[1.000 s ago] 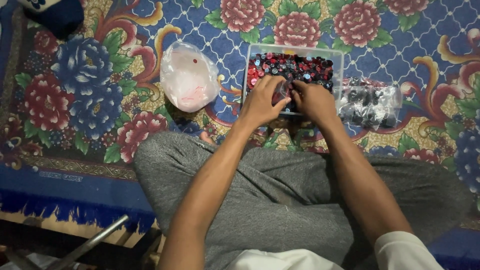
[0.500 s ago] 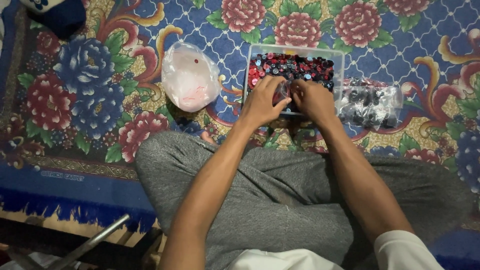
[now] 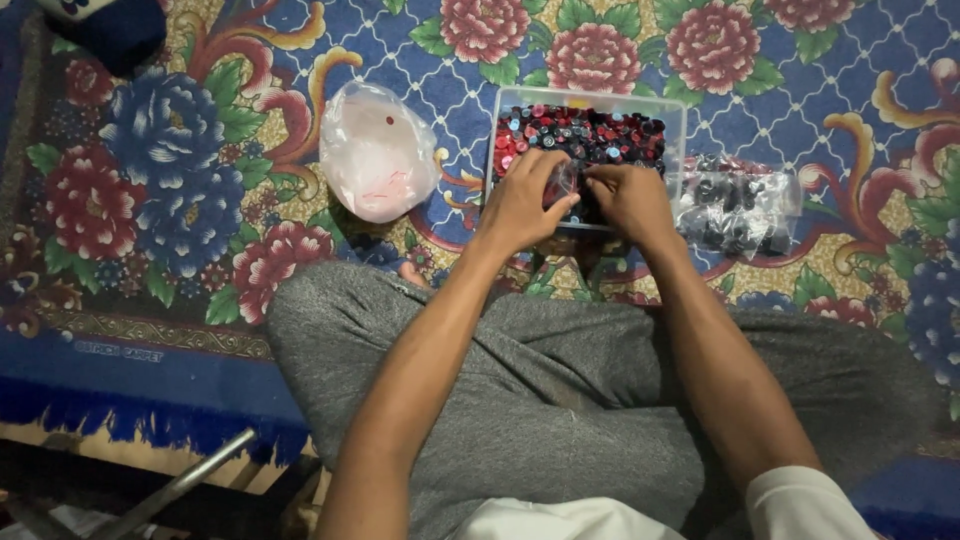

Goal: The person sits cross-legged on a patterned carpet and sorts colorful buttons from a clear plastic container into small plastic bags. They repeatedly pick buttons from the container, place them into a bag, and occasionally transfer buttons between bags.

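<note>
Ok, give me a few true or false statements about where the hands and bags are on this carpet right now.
1. Both hands, left hand and right hand, meet over the clear plastic box of red and black caps. True.
2. The white translucent plastic bag lies right of the box. False: it lies left of it.
3. The clear bag of dark caps lies right of the box. True.
4. The floral carpet is plain grey. False: it is blue with red flowers.

Grey heathered trousers (image 3: 560, 400); white short sleeves (image 3: 800, 505), perhaps T-shirt; forearms bare.
</note>
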